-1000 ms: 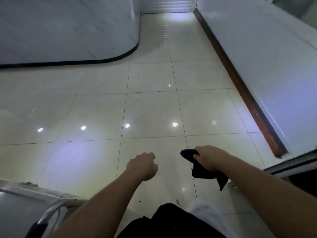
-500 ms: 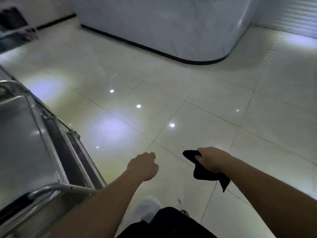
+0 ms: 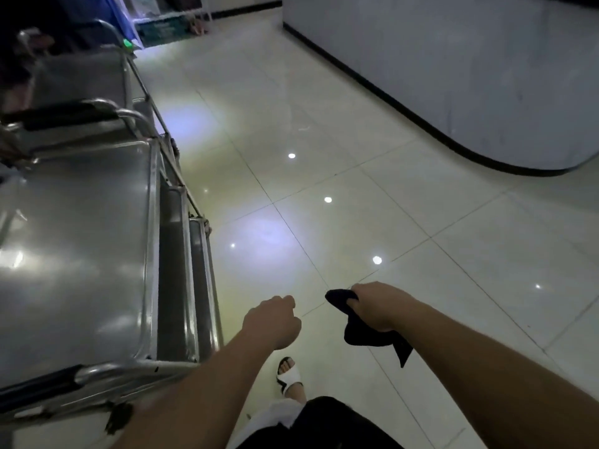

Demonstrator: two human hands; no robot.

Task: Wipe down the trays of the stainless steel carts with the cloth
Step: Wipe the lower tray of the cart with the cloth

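With the right hand (image 3: 376,306) clamped on the dark cloth (image 3: 363,332) and the left hand (image 3: 274,320) fisted empty, the cart tray (image 3: 74,254) at 9 o'clock risks missed coverage if the dangling cloth stays bunched.

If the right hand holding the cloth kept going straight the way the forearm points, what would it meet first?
Probably nothing close. The right hand, gripping the dark cloth, points forward over bare tiled floor. The nearest cart tray lies well off to its left, outside that line. Depth beyond is unclear.
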